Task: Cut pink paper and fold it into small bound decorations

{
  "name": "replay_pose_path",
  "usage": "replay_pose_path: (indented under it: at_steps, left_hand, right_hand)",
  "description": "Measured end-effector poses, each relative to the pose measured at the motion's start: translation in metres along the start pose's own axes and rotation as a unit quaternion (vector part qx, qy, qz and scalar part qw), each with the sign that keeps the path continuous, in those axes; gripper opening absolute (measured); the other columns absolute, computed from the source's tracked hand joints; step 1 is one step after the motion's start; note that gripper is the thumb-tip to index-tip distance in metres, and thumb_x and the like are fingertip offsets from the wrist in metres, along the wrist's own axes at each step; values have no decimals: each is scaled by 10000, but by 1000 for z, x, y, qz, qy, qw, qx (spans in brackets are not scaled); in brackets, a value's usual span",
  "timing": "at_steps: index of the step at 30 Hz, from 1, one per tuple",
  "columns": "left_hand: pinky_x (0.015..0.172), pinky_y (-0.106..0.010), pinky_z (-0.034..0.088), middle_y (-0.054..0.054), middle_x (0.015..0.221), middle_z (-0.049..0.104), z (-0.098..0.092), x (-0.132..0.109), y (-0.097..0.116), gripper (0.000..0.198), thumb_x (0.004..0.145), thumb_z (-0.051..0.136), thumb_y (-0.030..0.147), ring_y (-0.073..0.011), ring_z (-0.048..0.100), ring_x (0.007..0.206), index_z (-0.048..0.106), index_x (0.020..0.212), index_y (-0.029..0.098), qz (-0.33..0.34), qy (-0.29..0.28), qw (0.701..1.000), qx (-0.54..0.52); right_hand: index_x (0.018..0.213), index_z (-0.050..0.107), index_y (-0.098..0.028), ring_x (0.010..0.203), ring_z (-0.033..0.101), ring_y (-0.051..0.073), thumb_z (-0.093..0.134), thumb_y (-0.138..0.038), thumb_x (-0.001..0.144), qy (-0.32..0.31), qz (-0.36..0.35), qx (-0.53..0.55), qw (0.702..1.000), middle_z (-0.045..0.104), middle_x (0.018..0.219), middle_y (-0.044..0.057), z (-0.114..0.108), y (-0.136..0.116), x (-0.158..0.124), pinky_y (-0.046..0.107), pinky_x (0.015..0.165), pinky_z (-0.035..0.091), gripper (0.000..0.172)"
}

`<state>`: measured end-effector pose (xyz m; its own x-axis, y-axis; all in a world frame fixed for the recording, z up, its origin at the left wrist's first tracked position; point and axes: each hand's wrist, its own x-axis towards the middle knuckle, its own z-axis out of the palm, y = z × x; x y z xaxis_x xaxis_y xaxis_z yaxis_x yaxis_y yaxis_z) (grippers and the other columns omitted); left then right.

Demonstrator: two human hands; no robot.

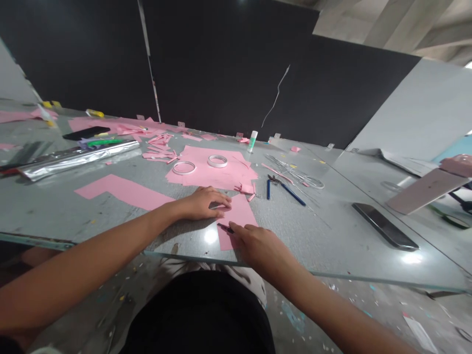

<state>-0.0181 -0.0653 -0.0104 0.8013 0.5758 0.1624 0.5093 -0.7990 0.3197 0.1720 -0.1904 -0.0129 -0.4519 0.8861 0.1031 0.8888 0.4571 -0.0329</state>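
A small pink sheet of paper (241, 212) lies on the glass table (324, 231) near its front edge. My left hand (203, 203) rests on the sheet's left edge, fingers curled down and pinching a thin metal strip against the paper. My right hand (258, 246) sits at the sheet's lower edge, closed round a thin dark tool (224, 228) whose tip touches the paper.
Behind lie a larger pink sheet (206, 172) with two tape rings (217, 161), pink scraps, an L-shaped pink piece (121, 191), a foil roll (73, 158), blue pens (291, 192), a glue stick (252, 141), wire pieces and a phone (385, 226) at right.
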Motion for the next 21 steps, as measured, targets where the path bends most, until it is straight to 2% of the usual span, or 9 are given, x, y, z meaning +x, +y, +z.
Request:
replay_pose_path:
  at_steps: [13, 17, 21]
  left_hand:
    - [996, -337, 312, 15, 1260, 608, 0, 3, -2, 326, 786, 628, 371, -204, 510, 1160, 665, 1101, 295, -5, -3, 1000, -15]
    - [1000, -336, 294, 16, 1281, 592, 0, 2, -3, 325, 813, 595, 418, -206, 497, 1171, 661, 1115, 318, 4, -12, 1000, -13]
    - [1018, -363, 262, 22, 1325, 554, -2, 2, -2, 285, 828, 570, 442, -222, 456, 1206, 675, 1081, 364, -1, -31, 1000, -2]
  right_hand:
    - [1322, 443, -172, 623, 626, 167, 378, -147, 870, -22, 32, -41, 998, 675, 842, 90, -2, -11, 2, 255, 505, 367, 458]
    - [1253, 499, -217, 618, 623, 153, 394, -161, 870, -33, 21, -37, 999, 682, 836, 63, -9, -4, -3, 243, 512, 345, 401]
    - [1231, 516, -255, 598, 605, 127, 405, -185, 883, -18, -2, -38, 999, 687, 832, 31, -10, 13, -13, 238, 499, 299, 372]
